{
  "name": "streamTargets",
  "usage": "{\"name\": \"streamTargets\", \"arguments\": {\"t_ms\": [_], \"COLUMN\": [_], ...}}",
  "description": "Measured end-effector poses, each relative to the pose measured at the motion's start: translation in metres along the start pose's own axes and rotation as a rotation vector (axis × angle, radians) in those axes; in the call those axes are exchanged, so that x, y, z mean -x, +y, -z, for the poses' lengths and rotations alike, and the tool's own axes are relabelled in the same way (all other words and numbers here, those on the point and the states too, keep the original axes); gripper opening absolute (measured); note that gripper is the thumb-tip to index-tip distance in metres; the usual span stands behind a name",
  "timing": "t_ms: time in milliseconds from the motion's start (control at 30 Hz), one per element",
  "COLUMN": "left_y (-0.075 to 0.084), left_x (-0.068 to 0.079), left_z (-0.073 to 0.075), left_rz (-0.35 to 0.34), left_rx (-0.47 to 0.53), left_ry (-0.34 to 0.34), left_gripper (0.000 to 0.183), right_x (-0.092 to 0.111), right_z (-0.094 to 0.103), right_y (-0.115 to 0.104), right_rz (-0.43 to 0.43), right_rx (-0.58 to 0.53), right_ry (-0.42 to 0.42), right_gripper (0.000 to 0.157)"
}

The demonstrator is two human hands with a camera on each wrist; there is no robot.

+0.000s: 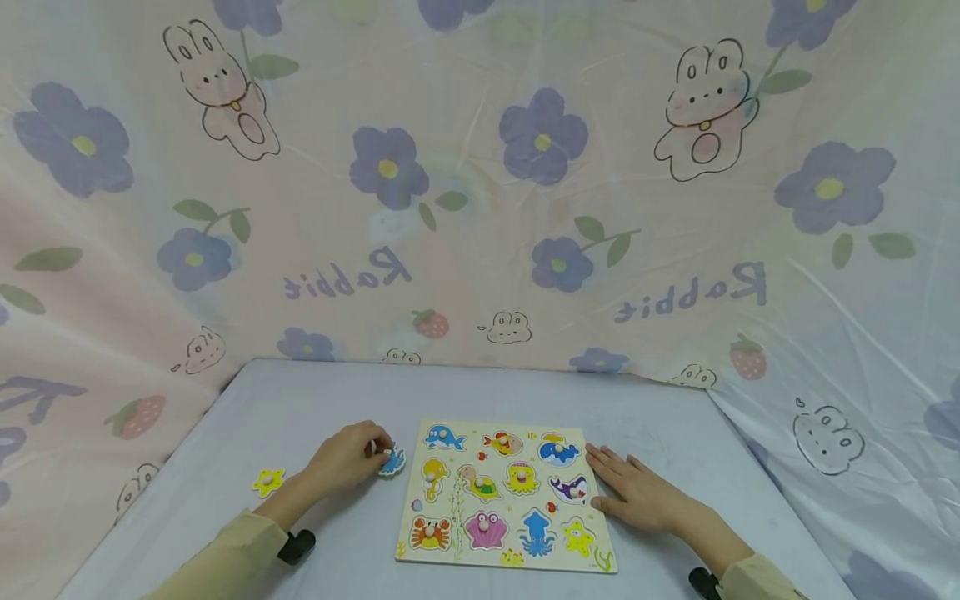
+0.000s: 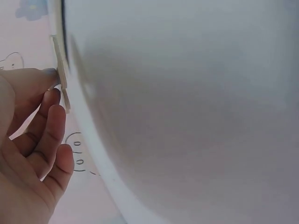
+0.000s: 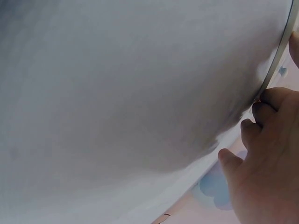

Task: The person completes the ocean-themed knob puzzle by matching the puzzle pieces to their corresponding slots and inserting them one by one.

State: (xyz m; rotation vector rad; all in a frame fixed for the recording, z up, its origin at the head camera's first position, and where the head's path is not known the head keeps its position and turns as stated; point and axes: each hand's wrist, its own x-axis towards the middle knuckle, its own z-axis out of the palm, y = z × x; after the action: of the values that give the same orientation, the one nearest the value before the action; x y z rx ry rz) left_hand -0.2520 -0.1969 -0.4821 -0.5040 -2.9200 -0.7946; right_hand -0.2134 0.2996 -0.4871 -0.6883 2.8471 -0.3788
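My left hand pinches a blue puzzle piece with thumb and fingertips, just left of the cream puzzle board. In the left wrist view the pinched piece shows edge-on, with the other fingers loosely bent. The right hand lies with extended fingers at the board's right edge; in the right wrist view its fingertips touch that edge. Knobbed sea animals, such as a crab and a pink shell, sit in the board. The blue squid shape and yellow star shape show no knob.
A yellow star piece lies on the white table, to the left of the left forearm. Behind and beside the table hangs a curtain printed with rabbits and flowers.
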Motion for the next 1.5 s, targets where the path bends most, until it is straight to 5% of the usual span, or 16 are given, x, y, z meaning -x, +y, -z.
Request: {"name": "streamTargets", "arguments": {"t_ms": [267, 600, 1033, 1500], "left_y": [0.014, 0.051, 0.095, 0.138], "left_x": [-0.002, 0.000, -0.001, -0.006], "left_z": [0.005, 0.002, -0.025, -0.061], "left_rz": [-0.074, -0.214, -0.401, -0.500], "left_rx": [0.029, 0.083, 0.113, 0.042], "left_ry": [0.038, 0.078, 0.001, -0.084], "left_gripper": [0.013, 0.012, 0.008, 0.007], "right_x": [0.000, -0.001, 0.000, -0.001], "right_z": [-0.001, -0.001, -0.001, -0.002], "right_y": [0.000, 0.000, 0.002, 0.002], "right_rz": [0.000, 0.012, 0.001, 0.006], "right_rx": [0.005, 0.005, 0.014, 0.010], "right_ry": [0.002, 0.004, 0.001, 0.000], "right_gripper": [0.082, 0.081, 0.082, 0.082]}}
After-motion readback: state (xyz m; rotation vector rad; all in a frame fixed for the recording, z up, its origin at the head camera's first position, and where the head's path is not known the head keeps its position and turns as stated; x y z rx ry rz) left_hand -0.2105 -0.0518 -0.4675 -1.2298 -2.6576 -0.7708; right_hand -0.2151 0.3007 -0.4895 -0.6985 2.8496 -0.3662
